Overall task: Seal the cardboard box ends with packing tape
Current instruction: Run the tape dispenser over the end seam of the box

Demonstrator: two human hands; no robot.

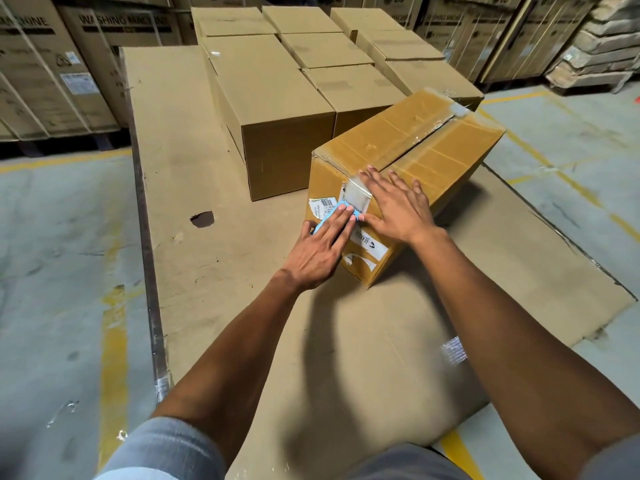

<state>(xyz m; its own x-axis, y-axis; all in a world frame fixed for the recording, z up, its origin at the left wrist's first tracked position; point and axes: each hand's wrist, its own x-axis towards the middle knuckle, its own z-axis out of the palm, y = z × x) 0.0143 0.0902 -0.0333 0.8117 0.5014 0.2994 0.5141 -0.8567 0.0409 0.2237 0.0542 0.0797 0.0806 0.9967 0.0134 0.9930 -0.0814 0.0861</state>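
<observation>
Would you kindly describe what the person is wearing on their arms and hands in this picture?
Both forearms are bare from the elbow down. The left hand and right hand wear no gloves, and no rings, watch or bracelet are visible. A light grey-blue sleeve covers the left upper arm; a darker grey sleeve edge shows at the right.

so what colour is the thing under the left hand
Light blue, with a toothed edge, clearest in the head view.

The left hand (pixel 318 252) covers most of a blue tool (pixel 334 213), so its shape is unclear. The right hand (pixel 394 206) hides part of the box (pixel 408 140) end's tape strip (pixel 356 194). Label print (pixel 367 242) there is too small to read.
</observation>
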